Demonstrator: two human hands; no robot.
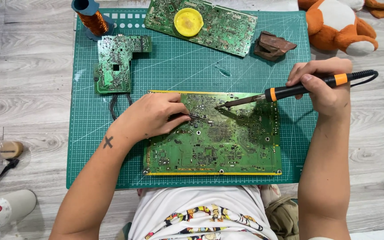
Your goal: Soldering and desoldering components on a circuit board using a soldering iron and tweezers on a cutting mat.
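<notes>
Head view: we're over the dark green gridded cutting mat [81, 146], and centre frame lies the large green rectangular circuit board [210, 151]. Our right hand [327, 86], at right, grips the black-and-orange soldering iron [290, 92], long axis running right to left, tip down on the board's upper middle. Our left hand [150, 116] pinches slim metal tweezers [197, 118], points just left of and below that tip.

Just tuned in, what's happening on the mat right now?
A person works on a large green circuit board lying on a green cutting mat. The left hand holds thin metal tweezers against the board; the right hand holds a black-and-orange soldering iron, its tip at the same spot.
</notes>
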